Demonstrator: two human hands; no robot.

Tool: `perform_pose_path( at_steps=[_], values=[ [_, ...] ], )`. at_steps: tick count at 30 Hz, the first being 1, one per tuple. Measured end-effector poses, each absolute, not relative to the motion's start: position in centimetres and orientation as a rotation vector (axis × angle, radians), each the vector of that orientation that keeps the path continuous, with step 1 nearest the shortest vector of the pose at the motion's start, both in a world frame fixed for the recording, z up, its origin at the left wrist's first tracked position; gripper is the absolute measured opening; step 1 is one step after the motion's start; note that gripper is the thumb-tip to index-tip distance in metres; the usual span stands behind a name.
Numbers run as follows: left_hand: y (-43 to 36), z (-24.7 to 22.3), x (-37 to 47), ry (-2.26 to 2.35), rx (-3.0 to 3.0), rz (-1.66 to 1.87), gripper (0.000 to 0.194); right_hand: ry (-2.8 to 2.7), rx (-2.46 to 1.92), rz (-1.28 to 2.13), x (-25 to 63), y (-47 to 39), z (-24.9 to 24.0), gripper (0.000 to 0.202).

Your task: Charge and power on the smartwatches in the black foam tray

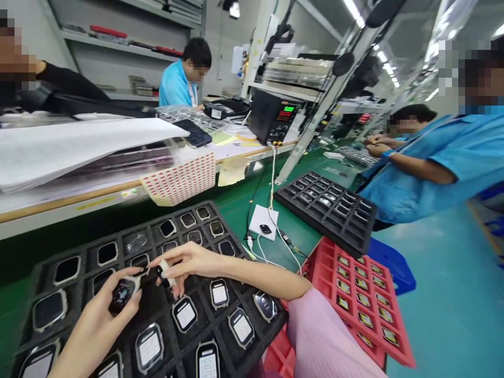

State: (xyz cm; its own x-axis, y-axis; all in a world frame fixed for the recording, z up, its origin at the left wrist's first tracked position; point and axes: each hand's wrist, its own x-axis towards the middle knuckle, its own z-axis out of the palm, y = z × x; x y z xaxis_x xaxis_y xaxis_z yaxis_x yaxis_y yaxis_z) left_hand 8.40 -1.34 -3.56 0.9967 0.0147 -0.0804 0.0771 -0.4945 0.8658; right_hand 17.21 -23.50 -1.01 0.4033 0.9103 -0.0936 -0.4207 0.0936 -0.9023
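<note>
My left hand (103, 310) is closed around a smartwatch case (123, 295) with a lit, coloured display, holding it by the edges. Facing it, my right hand (192, 266) pinches a small white-and-black piece (165, 274); its exact kind is hard to make out. Both hands are over a black foam tray (157, 294) whose compartments hold several strapless watch cases. Some have dark screens, such as the watch (67, 270) at the left. Others show white lit screens, like the watch (185, 314) just below my right hand.
Behind the tray runs a shelf edge (98, 202) with papers and a power supply (271, 116). Cables cross the green bench near a white pad (263, 220). To the right are another black tray (326, 210) and red trays (354, 294) of small parts. Co-workers in blue work nearby.
</note>
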Motion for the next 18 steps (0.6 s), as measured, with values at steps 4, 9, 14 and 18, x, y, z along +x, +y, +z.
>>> perform_pose_path(
  at_steps=[4,9,14,18],
  values=[
    [-0.8,-4.3,8.6,0.100,2.062,-0.081,0.063,-0.583,-1.038,1.073,17.2,-23.7,-1.0,0.061],
    [-0.9,-4.1,8.4,0.147,2.013,-0.012,0.060,-0.610,-1.041,1.057,17.3,-24.0,-0.6,0.062],
    [-1.6,-3.1,8.2,0.157,1.988,-0.029,0.061,-0.608,-1.025,1.069,17.3,-24.1,-0.5,0.059],
    [-3.1,-1.7,8.0,0.147,1.795,-0.090,0.067,-0.552,-1.003,1.067,17.7,-23.9,-0.3,0.060]
  ],
)
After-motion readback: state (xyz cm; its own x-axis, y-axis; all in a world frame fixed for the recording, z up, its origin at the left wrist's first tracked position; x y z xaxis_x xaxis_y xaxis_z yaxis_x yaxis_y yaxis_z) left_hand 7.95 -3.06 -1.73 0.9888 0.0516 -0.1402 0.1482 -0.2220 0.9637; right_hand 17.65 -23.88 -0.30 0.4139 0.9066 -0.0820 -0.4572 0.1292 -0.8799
